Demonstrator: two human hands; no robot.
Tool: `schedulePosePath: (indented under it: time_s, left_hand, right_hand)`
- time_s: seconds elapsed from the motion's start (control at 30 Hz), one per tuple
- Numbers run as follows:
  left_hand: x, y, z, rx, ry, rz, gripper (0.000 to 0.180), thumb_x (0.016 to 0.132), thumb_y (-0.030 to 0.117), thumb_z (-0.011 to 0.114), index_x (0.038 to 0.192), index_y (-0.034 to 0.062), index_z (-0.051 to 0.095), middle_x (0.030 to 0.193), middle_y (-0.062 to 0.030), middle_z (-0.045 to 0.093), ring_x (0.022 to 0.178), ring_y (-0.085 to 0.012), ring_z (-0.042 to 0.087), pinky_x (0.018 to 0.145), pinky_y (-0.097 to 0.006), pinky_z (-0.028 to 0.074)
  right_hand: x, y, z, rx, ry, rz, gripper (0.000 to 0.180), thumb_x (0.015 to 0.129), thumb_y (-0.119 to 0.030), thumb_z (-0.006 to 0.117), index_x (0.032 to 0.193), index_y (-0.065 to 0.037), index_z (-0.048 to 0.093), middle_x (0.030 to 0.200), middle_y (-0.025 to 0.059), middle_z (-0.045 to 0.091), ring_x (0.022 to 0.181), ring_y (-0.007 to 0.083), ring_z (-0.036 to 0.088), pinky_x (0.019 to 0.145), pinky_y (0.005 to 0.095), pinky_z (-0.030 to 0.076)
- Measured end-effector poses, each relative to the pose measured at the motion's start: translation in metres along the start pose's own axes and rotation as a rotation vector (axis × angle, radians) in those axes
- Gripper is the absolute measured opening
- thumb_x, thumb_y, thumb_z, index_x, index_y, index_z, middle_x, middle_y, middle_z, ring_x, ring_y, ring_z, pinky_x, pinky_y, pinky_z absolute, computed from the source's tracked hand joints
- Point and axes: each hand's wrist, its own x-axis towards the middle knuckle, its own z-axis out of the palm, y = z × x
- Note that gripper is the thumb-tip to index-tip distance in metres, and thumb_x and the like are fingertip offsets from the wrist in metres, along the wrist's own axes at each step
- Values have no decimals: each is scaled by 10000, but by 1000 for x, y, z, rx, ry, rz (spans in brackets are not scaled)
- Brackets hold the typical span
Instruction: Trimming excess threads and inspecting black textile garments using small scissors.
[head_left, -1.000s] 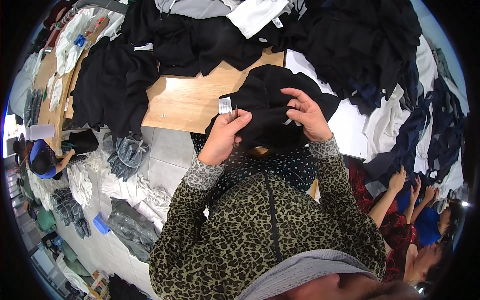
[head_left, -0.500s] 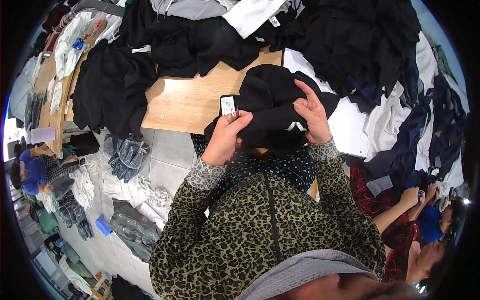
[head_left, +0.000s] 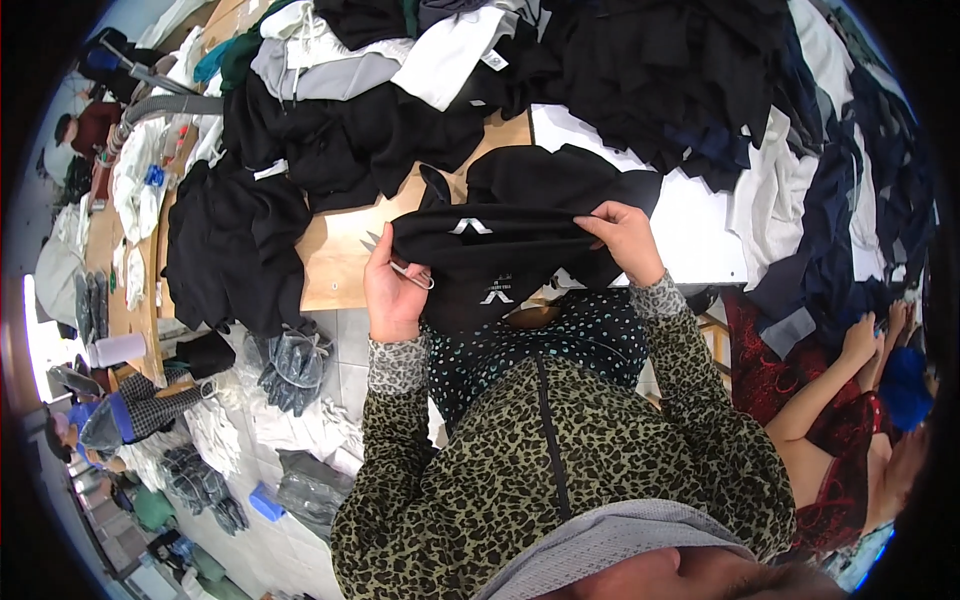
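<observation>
A black garment is stretched between my two hands over my lap and the table's near edge. White angular marks and small light print show on it, and a waistband or opening edge runs across its top. My left hand grips its left end. Small metal scissors lie in that same hand, with the blades sticking out past the thumb to the upper left. My right hand pinches the garment's upper right edge between thumb and fingers. More of the black cloth lies bunched behind, on the table.
The wooden table adjoins a white board. Black garments pile up at left and along the back, with a white piece on top. Navy clothes lie at right, beside a co-worker's arm. Bagged clothes are on the floor.
My hands have moved apart, the left one further left, pulling the garment wide. More white marks now show, and the white label seen before is out of sight. The view has shifted.
</observation>
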Motion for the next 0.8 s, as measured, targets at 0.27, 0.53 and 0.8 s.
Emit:
schedulePosePath:
  time_s: [0.27, 0.53, 0.8]
  left_hand:
    - [4, 1, -15, 21, 74, -14, 167, 930, 224, 535, 860, 83, 589, 800, -4, 635, 573, -81, 498, 418, -190, 312]
    - [-2, -17, 7, 487, 227, 291, 169, 937, 179, 520, 1001, 43, 597, 861, -12, 615, 613, -80, 508, 433, -189, 324]
    - [-9, -75, 54, 1590, -396, 581, 189, 801, 71, 656, 974, 4, 625, 969, -119, 601, 728, -246, 595, 661, -313, 481]
  right_hand:
    - [-5, 9, -5, 715, -173, 344, 222, 856, -274, 661, 756, -91, 582, 616, -1, 560, 540, 138, 593, 589, 294, 535]
    - [-7, 7, -2, 823, -160, 464, 211, 847, -265, 674, 748, -104, 579, 598, -12, 519, 558, 139, 580, 603, 317, 511]
    - [-20, 4, 0, 770, -266, 412, 197, 893, -251, 614, 806, -74, 604, 661, -14, 564, 529, 121, 561, 588, 285, 515]
